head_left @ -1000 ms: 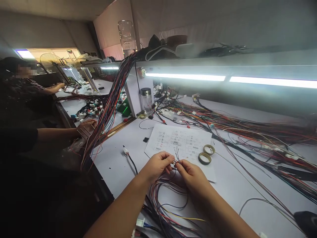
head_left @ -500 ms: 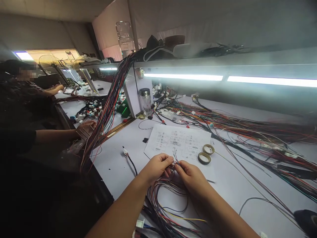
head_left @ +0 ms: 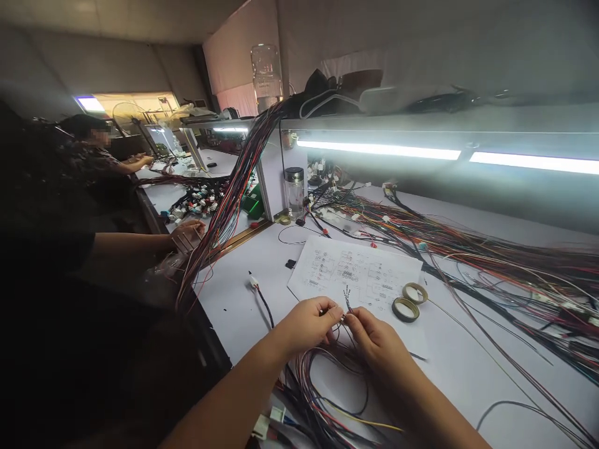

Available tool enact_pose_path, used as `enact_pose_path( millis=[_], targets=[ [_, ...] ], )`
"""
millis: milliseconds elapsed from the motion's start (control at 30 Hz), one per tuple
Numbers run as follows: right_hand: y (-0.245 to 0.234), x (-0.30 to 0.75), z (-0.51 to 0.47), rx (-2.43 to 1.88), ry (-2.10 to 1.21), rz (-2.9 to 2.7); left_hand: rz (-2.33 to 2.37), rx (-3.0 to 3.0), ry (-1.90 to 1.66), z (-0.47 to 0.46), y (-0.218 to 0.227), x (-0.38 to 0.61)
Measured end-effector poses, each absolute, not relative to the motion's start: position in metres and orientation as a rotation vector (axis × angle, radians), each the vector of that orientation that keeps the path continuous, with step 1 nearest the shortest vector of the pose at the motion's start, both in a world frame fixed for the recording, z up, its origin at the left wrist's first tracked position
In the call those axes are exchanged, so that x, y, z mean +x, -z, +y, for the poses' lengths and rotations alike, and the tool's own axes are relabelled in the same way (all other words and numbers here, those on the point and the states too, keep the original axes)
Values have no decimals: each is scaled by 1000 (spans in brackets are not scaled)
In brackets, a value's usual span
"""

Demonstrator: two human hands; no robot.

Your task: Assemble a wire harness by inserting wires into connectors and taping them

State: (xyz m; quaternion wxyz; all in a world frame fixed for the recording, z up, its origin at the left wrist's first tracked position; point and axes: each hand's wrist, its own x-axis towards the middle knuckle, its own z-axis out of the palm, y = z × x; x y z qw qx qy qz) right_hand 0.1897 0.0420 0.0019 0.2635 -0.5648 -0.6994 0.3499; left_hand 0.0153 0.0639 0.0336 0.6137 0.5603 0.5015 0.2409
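My left hand and my right hand meet over the white bench, both pinched on the ends of a thin wire bundle. The bare wire tips stick up between my fingertips. From my hands the coloured wires loop down towards me in a tangle. A printed wiring sheet lies flat just beyond my fingers. Two tape rolls rest on its right edge.
A long harness of coloured wires spreads across the bench on the right. A thick wire bundle hangs down from the shelf on the left. A clear jar stands by the divider. Two co-workers sit at the left, one hand near that bundle.
The view has swung left, so everything sits further right in the picture. My hands stay together on the wire ends, fingers shifting slightly.
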Motion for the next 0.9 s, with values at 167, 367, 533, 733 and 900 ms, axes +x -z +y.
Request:
enact_pose_path(
  millis=[167,367,533,733,900],
  targets=[
    [-6,186,38,-1489,-948,-2006,1068,1143,-667,57,-14,6],
    [-7,188,37,-1460,-1019,-1952,971,1105,-618,62,-9,2],
    [-6,189,38,-1468,-1027,-1909,985,1055,-585,64,-13,1],
    [-8,191,38,-1434,-1087,-1879,998,1015,-614,65,-11,2],
    [-14,191,35,-1383,-1143,-1897,942,863,-711,68,-14,0]
  ],
)
